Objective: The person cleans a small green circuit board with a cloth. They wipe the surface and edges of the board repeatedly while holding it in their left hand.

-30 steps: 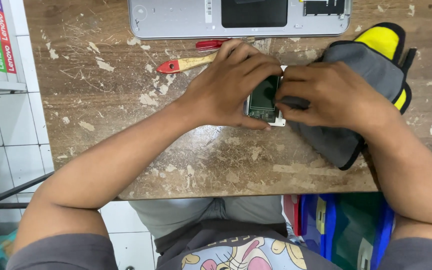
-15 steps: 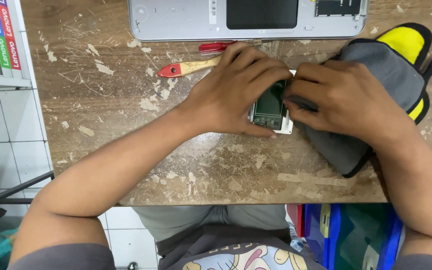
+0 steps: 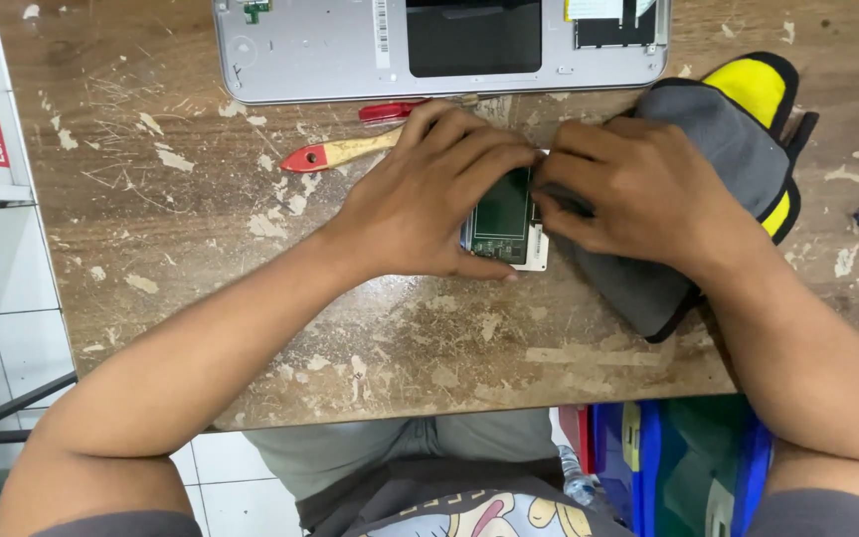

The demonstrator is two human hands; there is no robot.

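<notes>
Green circuit board [image 3: 502,214] in a pale frame lies flat on the bench, pinned between both my hands so it cannot slide. My left hand [image 3: 428,197] curls over its left edge, fingers bent across the top and thumb tucked under the near side, closed on it. My right hand [image 3: 628,194] presses in from the other side, fingertips together at the board's right edge; whether they pinch something small I cannot tell. That wrist rests on a grey-and-yellow pouch [image 3: 738,149], which cushions it. Beyond my knuckles lie a wooden brush with a red tip [image 3: 335,154] and a red-handled tool [image 3: 390,110], close by for reach. Farther back sits an opened silver laptop base [image 3: 330,50]. Scarred, paint-flecked wooden table [image 3: 201,259], white tiles below left.
</notes>
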